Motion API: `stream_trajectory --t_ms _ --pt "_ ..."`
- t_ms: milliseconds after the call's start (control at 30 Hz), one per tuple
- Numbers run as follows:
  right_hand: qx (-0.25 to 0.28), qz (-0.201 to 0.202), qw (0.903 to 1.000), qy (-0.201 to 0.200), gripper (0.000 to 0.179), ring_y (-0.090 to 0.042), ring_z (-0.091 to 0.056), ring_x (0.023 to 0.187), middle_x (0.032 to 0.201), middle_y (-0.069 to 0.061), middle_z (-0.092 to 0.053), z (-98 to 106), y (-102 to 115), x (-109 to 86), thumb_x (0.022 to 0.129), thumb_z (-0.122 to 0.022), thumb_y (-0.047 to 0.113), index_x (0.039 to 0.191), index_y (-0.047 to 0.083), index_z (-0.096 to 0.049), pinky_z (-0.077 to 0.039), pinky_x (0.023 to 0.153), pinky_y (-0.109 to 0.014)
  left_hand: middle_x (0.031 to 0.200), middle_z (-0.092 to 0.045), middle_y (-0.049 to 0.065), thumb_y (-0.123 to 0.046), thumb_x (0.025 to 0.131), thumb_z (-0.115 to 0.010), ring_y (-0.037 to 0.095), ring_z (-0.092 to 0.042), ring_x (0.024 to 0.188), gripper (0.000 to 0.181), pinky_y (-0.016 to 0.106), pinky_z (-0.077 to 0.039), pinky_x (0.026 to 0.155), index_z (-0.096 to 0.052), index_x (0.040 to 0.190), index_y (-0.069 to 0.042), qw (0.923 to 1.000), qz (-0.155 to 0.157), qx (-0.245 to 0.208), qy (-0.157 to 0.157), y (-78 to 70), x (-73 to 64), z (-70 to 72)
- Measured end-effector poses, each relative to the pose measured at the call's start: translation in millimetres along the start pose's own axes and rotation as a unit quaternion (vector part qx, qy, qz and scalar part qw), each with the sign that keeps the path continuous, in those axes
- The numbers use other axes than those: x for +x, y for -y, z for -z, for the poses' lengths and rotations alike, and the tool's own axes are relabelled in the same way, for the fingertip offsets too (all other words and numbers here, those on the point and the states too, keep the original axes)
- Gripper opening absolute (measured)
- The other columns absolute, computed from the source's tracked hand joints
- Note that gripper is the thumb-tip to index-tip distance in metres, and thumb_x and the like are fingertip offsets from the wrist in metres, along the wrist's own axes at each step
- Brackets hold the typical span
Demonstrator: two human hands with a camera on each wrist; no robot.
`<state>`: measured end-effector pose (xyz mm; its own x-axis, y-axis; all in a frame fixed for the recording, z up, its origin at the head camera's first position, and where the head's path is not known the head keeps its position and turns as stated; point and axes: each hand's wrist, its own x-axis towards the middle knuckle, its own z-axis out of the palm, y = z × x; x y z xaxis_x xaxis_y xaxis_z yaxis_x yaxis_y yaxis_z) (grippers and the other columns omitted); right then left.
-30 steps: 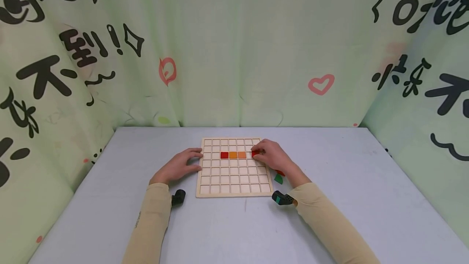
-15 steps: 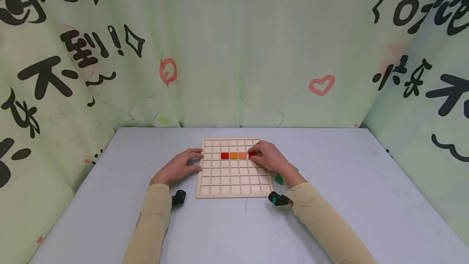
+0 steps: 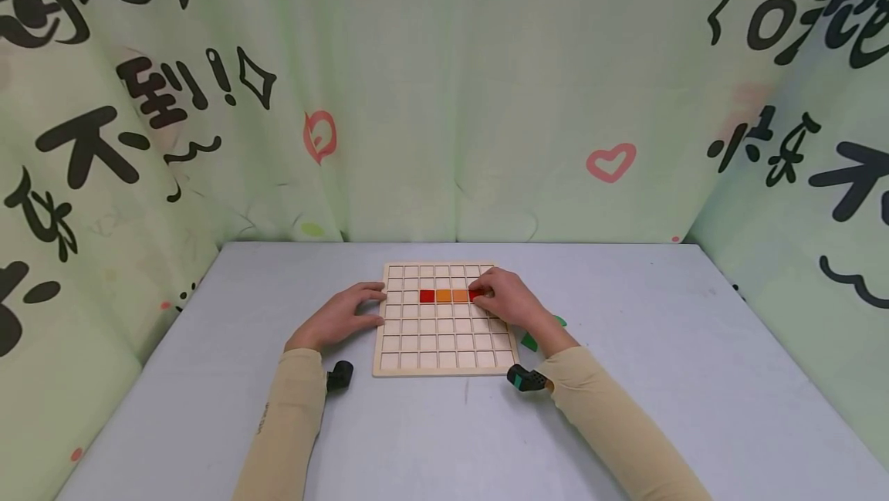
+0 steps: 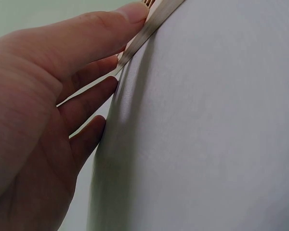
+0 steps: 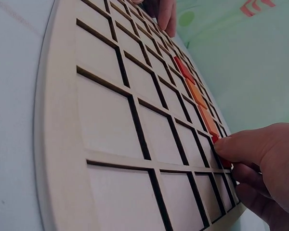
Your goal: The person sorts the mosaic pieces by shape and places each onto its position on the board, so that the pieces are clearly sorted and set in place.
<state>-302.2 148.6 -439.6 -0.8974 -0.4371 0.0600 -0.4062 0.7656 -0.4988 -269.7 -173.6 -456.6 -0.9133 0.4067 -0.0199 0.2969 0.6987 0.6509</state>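
Observation:
A wooden grid board (image 3: 444,370) lies on the table, its square cells edged by raised strips. One row holds a red tile (image 3: 427,296) followed by two orange tiles (image 3: 451,296). At the right end of that row my right hand (image 3: 512,299) pinches a second red tile (image 5: 223,156) between thumb and fingers, close against the neighbouring orange tile. The fingertips hide part of it. My left hand (image 3: 339,314) rests at the board's left edge with fingers spread. In the left wrist view its thumb touches the board's rim (image 4: 151,30).
Green pieces (image 3: 529,342) lie on the table (image 3: 625,308) right of the board, partly hidden behind the right forearm. Dark wrist cameras (image 3: 339,375) sit on both wrists. Printed pale green curtains (image 3: 444,99) stand behind and on both sides.
My right hand has moved left with the red tile, from one cell away to right beside the orange tiles. My left hand has stayed at the board's edge.

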Motion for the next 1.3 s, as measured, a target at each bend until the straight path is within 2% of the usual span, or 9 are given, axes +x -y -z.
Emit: stream_trajectory --t_ms 1300 --pt "-0.003 0.001 0.9996 -0.027 0.024 -0.027 -0.059 0.099 0.112 -0.013 -0.063 -4.6 -0.2 -1.9 0.092 -0.063 0.009 0.113 0.002 -0.071 -0.051 0.089 -0.043 0.151 -0.041 0.009 -0.024 0.091 -0.071 0.031 -0.033 0.141 0.050 0.047 -0.032 0.114 -0.058 0.135 -0.004 1.0000 0.003 -0.002 0.002 -1.3 -0.4 0.3"
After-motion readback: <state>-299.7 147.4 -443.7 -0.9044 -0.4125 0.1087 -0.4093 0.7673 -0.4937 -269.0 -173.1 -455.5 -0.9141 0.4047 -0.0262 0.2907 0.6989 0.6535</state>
